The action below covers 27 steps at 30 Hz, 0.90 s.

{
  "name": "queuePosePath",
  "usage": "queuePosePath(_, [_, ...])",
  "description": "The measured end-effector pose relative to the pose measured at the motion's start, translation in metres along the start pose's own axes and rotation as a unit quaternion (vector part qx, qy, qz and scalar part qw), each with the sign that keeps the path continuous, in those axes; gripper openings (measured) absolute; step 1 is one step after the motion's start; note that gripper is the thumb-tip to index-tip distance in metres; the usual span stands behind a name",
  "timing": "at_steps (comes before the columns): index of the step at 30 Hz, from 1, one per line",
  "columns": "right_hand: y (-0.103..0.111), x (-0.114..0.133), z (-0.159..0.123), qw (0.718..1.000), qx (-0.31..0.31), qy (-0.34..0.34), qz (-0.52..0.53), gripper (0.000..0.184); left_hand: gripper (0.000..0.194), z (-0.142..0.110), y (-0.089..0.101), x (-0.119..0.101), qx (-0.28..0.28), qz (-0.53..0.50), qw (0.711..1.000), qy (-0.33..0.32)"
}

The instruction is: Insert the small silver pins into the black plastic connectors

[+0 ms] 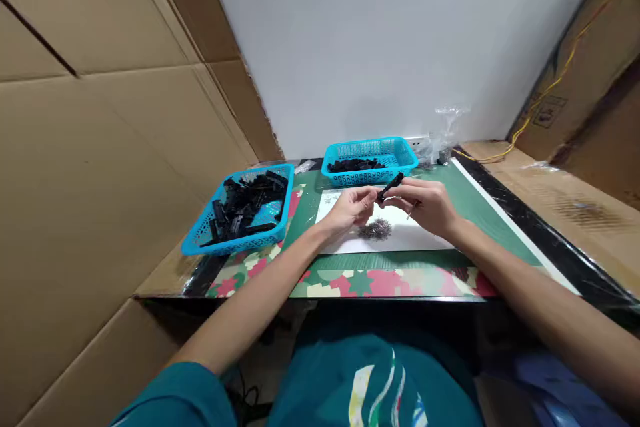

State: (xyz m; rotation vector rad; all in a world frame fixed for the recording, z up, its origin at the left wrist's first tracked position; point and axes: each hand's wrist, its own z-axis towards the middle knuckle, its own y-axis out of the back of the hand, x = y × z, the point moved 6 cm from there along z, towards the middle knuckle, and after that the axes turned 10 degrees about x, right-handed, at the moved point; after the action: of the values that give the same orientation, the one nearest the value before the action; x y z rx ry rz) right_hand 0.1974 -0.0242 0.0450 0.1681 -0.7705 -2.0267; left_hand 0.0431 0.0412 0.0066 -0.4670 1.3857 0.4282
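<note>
Between my hands, above a white sheet of paper (pixel 420 239), is a small elongated black part (pixel 391 185), tilted with its upper end to the right. My right hand (pixel 420 203) grips it with the thumb and fingers. Thumb and fingers of my left hand (pixel 353 207) are pinched together at the part's lower end; whether they hold anything else is too small to tell. A pile of small, thin metal pieces (pixel 377 229) lies on the paper just below my hands.
On the left, a blue basket (pixel 280 233) holds many black parts (pixel 245 203). Another blue basket (pixel 345 179), with smaller black pieces (pixel 356 165), stands at the back by the wall. Clear plastic bags (pixel 434 147) lie beside it. Cardboard walls (pixel 125 127) flank the table.
</note>
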Motion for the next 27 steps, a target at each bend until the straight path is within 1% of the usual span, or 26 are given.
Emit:
queuePosePath(4, [0.004, -0.001, -0.004, 1.0, -0.004, 0.003, -0.019, 0.023, 0.05, -0.004, -0.004, -0.002, 0.006, -0.025, 0.999, 0.031])
queuePosePath(7, [0.003, -0.003, -0.005, 0.999, 0.012, -0.008, -0.042, 0.026, 0.05, -0.004, -0.005, 0.0, 0.001, -0.042, 0.997, 0.067])
queuePosePath(9, [0.003, -0.006, -0.005, 0.999, 0.023, -0.028, -0.041, 0.027, 0.052, -0.003, -0.003, -0.001, -0.02, -0.018, 0.998, 0.065])
queuePosePath(11, [0.002, -0.011, -0.005, 0.998, 0.031, -0.048, -0.027, 0.026, 0.053, -0.002, 0.002, -0.006, -0.054, 0.058, 0.996, 0.029])
queuePosePath(13, [0.0, -0.015, -0.005, 0.997, 0.038, -0.067, -0.013, 0.027, 0.053, -0.003, 0.005, -0.013, -0.089, 0.178, 0.98, -0.024])
queuePosePath(15, [-0.001, -0.02, -0.006, 0.995, 0.046, -0.084, -0.006, 0.028, 0.054, -0.004, 0.003, -0.018, -0.113, 0.281, 0.95, -0.073])
queuePosePath(17, [-0.003, -0.023, -0.007, 0.994, 0.053, -0.097, 0.0, 0.028, 0.047, -0.004, 0.0, -0.02, -0.129, 0.331, 0.929, -0.104])
queuePosePath(19, [-0.004, -0.025, -0.007, 0.993, 0.056, -0.107, 0.008, 0.027, 0.03, -0.004, -0.002, -0.021, -0.148, 0.355, 0.915, -0.123])
queuePosePath(21, [-0.003, -0.026, -0.007, 0.991, 0.057, -0.118, 0.021, 0.026, 0.02, -0.004, -0.001, -0.022, -0.173, 0.384, 0.898, -0.128])
queuePosePath(23, [-0.001, -0.025, -0.006, 0.989, 0.069, -0.129, 0.037, 0.02, 0.017, -0.005, 0.0, -0.022, -0.188, 0.414, 0.883, -0.118])
queuePosePath(25, [0.0, -0.024, -0.005, 0.983, 0.099, -0.14, 0.057, 0.018, 0.015, -0.004, 0.002, -0.02, -0.185, 0.432, 0.877, -0.103])
queuePosePath(27, [0.0, -0.024, -0.005, 0.976, 0.135, -0.151, 0.075, 0.02, 0.013, -0.004, 0.003, -0.016, -0.173, 0.439, 0.877, -0.09])
